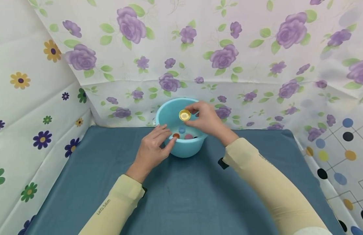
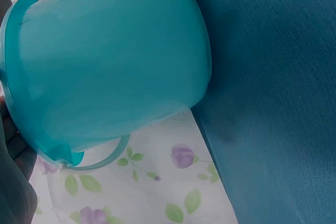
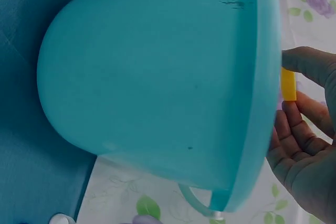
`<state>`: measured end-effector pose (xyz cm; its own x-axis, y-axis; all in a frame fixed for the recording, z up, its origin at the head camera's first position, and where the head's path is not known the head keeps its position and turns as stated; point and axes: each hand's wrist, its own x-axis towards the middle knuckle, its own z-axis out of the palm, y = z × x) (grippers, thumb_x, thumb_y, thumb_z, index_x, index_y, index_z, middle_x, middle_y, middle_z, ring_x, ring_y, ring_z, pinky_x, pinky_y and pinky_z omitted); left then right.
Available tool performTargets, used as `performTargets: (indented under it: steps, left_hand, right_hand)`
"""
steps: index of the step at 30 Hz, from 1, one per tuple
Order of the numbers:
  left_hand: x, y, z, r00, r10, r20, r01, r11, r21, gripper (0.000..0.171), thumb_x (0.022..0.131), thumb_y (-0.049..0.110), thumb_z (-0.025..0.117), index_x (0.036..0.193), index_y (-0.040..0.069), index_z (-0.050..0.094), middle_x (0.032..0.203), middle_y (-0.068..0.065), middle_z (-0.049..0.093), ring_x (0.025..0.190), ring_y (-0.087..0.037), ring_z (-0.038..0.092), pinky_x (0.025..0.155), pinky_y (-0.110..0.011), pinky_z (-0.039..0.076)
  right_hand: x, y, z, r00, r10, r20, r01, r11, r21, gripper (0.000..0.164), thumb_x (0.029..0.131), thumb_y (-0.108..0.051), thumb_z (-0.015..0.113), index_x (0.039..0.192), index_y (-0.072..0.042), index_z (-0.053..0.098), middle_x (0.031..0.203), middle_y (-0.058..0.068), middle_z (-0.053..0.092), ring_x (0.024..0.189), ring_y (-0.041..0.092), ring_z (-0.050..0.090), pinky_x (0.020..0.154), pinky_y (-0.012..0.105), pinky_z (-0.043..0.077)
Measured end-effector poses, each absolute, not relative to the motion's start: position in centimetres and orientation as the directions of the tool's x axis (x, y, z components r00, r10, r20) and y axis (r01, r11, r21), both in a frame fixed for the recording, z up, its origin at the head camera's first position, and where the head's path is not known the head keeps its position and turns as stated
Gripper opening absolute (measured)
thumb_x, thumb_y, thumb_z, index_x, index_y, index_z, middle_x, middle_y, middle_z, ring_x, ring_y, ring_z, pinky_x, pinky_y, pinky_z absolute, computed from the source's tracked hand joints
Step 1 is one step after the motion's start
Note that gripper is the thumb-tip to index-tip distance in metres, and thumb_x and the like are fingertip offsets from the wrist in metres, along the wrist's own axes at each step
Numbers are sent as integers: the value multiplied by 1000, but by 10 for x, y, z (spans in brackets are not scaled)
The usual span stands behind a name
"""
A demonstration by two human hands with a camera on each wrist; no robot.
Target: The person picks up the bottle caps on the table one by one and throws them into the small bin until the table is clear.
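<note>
Yellow cap [image 1: 184, 115] pinched in right hand [image 1: 205, 120] fingertips, over open bucket [image 1: 181, 148]. Left hand [image 1: 153, 148] on bucket's near rim, fingers loosely bent, thumb against outer wall. Sleeve [image 1: 110, 209] print reads "Let's Slim". Other caps [image 1: 182, 130] inside bucket partly hidden; wrist views show mostly bucket wall.

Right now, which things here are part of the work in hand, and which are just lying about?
In hand:
right hand, pinching yellow cap
left hand, touching blue bucket
caps inside bucket

Lying about:
blue table mat
flowered backdrop
</note>
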<state>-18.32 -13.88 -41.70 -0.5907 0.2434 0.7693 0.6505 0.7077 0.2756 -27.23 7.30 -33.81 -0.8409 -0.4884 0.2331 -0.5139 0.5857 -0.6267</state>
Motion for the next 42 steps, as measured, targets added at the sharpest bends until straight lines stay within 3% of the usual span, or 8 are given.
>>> performTargets:
  steps: [6, 13, 22, 42]
  left_hand:
    - [-184, -139, -418, -579, 245, 778, 657, 705, 267, 26, 87, 28, 67, 103, 8, 71, 101, -9, 71, 116, -26, 60, 110, -41, 45]
    - [-184, -139, -418, -584, 245, 774, 654, 706, 270, 26, 86, 28, 67, 104, 9, 71, 102, -7, 71, 117, -24, 59, 111, -39, 44]
    - [-184, -139, -419, -578, 241, 779, 658, 702, 271, 26, 86, 28, 68, 103, 8, 71, 101, -7, 71, 116, -25, 60, 111, -39, 44]
    - [-184, -139, -418, -579, 243, 779, 662, 697, 275, 25, 86, 26, 68, 102, 8, 71, 100, -7, 71, 116, -27, 60, 111, -40, 44]
  right_hand:
    - [-277, 66, -344, -858, -485, 169, -462, 583, -669, 43, 78, -28, 76, 118, -14, 64, 113, -1, 65, 104, 19, 60, 83, 29, 58]
    - [-283, 62, -354, -877, -466, 118, -407, 590, -697, 41, 77, -31, 76, 114, -18, 66, 106, -3, 66, 102, 20, 60, 85, 34, 57]
    - [-288, 61, -360, -882, -467, 57, -389, 655, -647, 44, 77, -32, 77, 116, -16, 65, 110, -2, 65, 101, 15, 58, 90, 34, 55]
    - [-286, 59, -359, -872, -489, -9, -382, 693, -612, 50, 79, -34, 75, 123, -14, 61, 124, 4, 62, 112, 19, 57, 95, 36, 54]
